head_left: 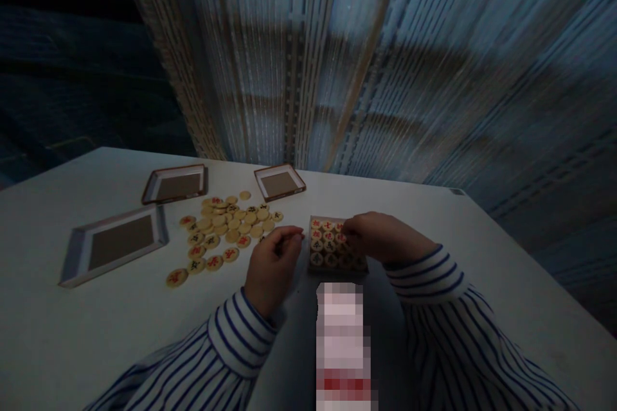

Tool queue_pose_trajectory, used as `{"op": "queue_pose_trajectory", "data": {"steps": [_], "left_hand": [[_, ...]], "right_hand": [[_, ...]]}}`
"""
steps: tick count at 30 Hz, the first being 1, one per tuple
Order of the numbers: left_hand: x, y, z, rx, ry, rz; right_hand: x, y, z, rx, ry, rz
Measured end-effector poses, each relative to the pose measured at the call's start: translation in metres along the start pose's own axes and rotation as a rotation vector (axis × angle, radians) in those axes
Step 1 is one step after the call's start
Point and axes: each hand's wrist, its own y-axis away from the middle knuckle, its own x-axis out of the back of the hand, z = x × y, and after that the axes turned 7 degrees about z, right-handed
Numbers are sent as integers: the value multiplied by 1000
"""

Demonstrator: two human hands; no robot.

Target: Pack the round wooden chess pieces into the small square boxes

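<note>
A small box (315, 268) stands in front of me, with rows of round Chinese chess pieces (330, 245) in it, marked in red and dark characters. My right hand (380, 237) is closed over the box's upper right part, its fingertips at the pieces there; what they grip is hidden. Just left of the box, my left hand (274, 263) is closed with thumb and fingers together, and I cannot make out anything between them. Beyond it on the left lies a loose heap of Chinese chess pieces (220, 221), some face up, others showing blank sides.
On the white table (434, 359) are a large shallow box part (116, 241) at the left, a brown-edged tray (176, 185) behind it, and a smaller one (279, 181) at the back. A string curtain (299, 64) hangs behind the table. A pixelated patch covers the bottom middle.
</note>
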Motion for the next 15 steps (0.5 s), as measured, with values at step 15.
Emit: {"op": "queue_pose_trajectory", "data": {"steps": [15], "left_hand": [[1,-2,0,3,8,12]], "right_hand": [[12,5,0,-32,43,197]]}}
